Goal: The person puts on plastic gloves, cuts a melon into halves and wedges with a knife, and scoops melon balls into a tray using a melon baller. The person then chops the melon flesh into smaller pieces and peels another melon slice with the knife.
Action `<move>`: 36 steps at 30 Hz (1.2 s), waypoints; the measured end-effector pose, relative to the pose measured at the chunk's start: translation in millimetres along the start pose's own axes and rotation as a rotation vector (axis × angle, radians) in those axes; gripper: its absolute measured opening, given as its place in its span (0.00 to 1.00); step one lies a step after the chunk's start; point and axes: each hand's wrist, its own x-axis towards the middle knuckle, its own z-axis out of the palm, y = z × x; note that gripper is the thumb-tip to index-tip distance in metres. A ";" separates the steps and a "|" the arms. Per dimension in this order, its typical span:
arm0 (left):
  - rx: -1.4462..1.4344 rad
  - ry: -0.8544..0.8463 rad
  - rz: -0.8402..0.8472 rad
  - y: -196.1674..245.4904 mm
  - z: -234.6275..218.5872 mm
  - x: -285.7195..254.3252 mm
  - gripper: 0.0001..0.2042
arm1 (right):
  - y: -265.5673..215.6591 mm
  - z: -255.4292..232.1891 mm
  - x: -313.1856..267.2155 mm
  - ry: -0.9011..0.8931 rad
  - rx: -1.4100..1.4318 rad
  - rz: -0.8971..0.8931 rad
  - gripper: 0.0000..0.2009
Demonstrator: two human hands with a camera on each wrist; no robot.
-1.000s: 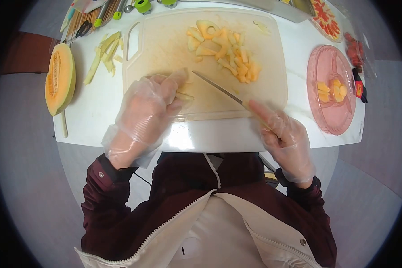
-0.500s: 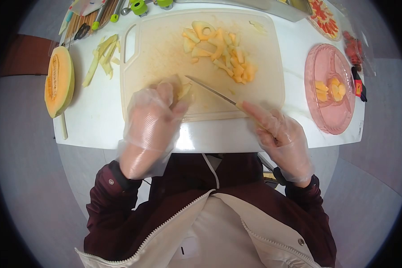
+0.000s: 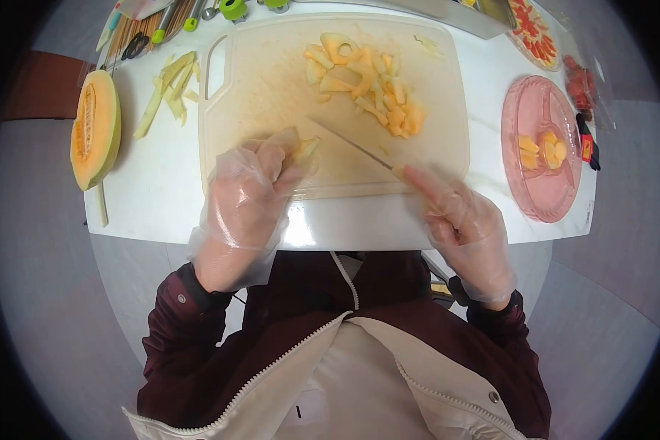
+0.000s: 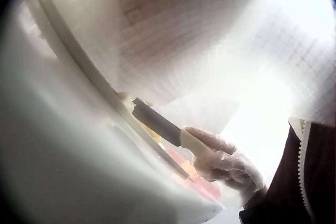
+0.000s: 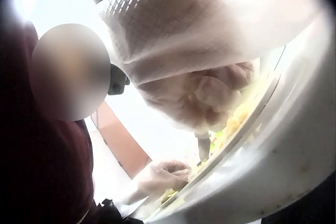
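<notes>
The left hand [image 3: 246, 198], in a clear glove, pinches a pale melon piece [image 3: 306, 149] over the near left part of the cutting board [image 3: 264, 81]. Gripped in the gloved right hand [image 3: 466, 227] is a knife [image 3: 352, 142], its blade pointing up and left, with the tip beyond the melon piece. Blade and piece stand apart in the head view. In the left wrist view the knife blade [image 4: 156, 122] extends from the right hand [image 4: 226, 161]. The right wrist view has the left hand [image 5: 163, 175] low at the board's edge. Cut melon pieces [image 3: 396, 110] lie farther back.
At left are a melon half [image 3: 95, 132] and rind strips [image 3: 170, 84]. A pink divided tray [image 3: 539, 191] with orange pieces stands at right, near a red-topped plate [image 3: 533, 37]. Green-handled tools [image 3: 233, 9] and a metal container [image 3: 462, 16] line the back.
The left hand has shifted slightly right and down from its position a second ago, and the pinched piece now shows more beyond its fingers. The right hand keeps its hold on the knife, moving only slightly.
</notes>
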 end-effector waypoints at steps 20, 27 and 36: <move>-0.149 0.078 -0.022 -6.3 3.3 0.3 0.09 | -22.8 1.7 -6.4 -0.098 -0.119 -0.022 0.31; -0.146 0.084 -0.015 -8.6 8.0 -4.2 0.13 | -17.8 6.0 -8.3 -0.068 -0.012 0.042 0.29; -0.119 0.154 0.035 -5.8 8.2 -0.2 0.08 | -18.4 4.1 -10.7 -0.081 -0.060 -0.036 0.30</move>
